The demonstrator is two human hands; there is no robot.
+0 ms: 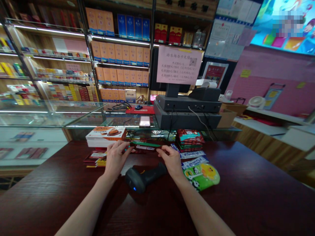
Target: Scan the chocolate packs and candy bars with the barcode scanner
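Observation:
Between them, my left hand (117, 155) and my right hand (170, 160) pinch the two ends of a dark snack packet (145, 147) with a green edge and a white label strip. It is held above the counter, tilted so that little of its front shows. Below it lies a black barcode scanner (140, 180) with a blue light. White-and-orange boxes (105, 136) and a few flat packets (94, 159) are by my left hand. Near my right hand are a stack of dark red packets (190, 139), blue-and-white packets (194, 157) and a green pouch with a yellow duck (204, 175).
A dark wooden counter (241, 196) spreads under everything. Behind it stand a glass case (83, 114), a cash register with a monitor (187, 108) and a pink sign (178, 65). A computer mouse (138, 107) lies on a red mat (145, 110). Shelves of boxes (123, 52) line the back.

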